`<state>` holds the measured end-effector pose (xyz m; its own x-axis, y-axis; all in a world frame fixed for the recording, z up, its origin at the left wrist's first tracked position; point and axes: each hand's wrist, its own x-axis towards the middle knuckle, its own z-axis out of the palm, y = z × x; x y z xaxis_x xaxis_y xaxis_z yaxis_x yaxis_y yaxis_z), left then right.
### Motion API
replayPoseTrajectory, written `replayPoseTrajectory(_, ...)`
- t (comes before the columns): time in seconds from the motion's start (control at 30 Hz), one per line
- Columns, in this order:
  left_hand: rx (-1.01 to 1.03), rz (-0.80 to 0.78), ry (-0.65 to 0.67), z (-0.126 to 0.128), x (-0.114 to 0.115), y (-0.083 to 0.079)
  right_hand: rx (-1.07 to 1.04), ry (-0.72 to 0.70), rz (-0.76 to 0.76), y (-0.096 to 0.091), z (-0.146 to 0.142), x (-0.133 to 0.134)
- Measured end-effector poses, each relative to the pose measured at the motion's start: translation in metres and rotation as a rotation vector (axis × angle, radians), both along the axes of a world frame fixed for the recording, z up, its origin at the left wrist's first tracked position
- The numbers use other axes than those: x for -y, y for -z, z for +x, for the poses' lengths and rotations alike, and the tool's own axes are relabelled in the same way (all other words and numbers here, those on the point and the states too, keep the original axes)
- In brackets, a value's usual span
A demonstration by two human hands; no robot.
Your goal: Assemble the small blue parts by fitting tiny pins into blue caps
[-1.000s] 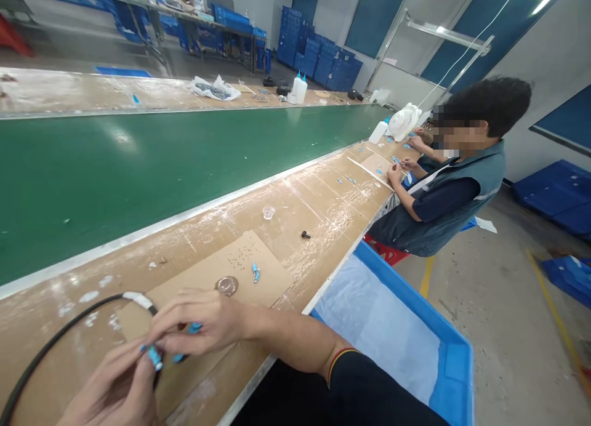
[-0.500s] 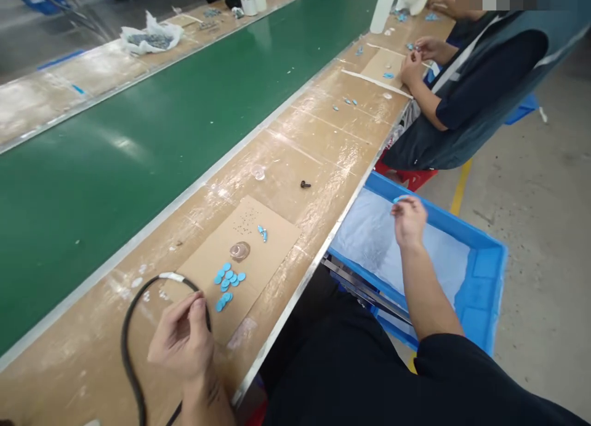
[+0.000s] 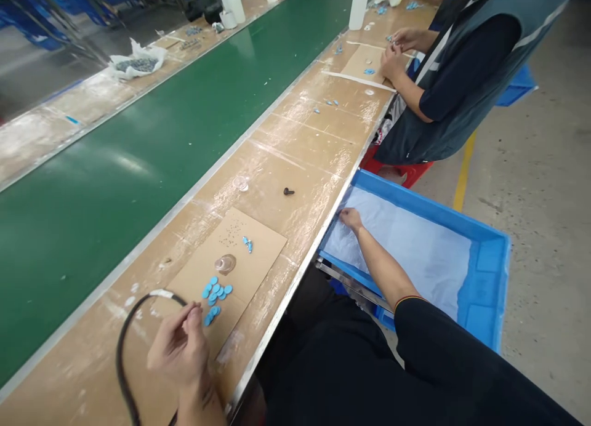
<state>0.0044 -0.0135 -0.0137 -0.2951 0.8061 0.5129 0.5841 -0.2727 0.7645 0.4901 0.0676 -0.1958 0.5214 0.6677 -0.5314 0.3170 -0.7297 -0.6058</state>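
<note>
My left hand point(image 3: 180, 346) is closed in a pinch above the near edge of the cardboard sheet point(image 3: 263, 238). What its fingertips hold is too small to make out. A black cable point(image 3: 120, 358) with a white band loops behind this hand. Light-blue discs point(image 3: 220, 291) lie loosely grouped on the cardboard, beside a round brownish translucent piece point(image 3: 225, 264), small blue pieces point(image 3: 248, 244) and scattered tiny dark specks. My right hand point(image 3: 351, 218) reaches to the left side of the blue tray point(image 3: 480, 241), fingers closed and pointing down; whatever they hold is hidden.
A white sheet point(image 3: 415, 247) lines the tray beside the bench. A dark screw-like piece point(image 3: 289, 192) lies on the bench. Beyond runs a green conveyor belt point(image 3: 184, 118). A co-worker point(image 3: 475, 81) sits further along, hands over small blue pieces. A white bottle point(image 3: 359, 6) stands at the back.
My right hand has moved left and down into the tray; the blue disc seen at its fingers is out of sight. My left hand keeps its pinch. The view has shifted slightly.
</note>
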Motion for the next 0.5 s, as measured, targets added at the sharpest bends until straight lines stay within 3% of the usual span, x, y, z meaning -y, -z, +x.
replayPoseTrajectory(0.27,0.000,0.027,-0.011,-0.001,0.001,0.001,0.049,-0.142,-0.083,-0.002,-0.001,-0.011)
replayPoseTrajectory(0.5,0.013,0.013,-0.005,-0.002,0.005,0.000,0.069,-0.167,-0.059,-0.009,-0.003,-0.012)
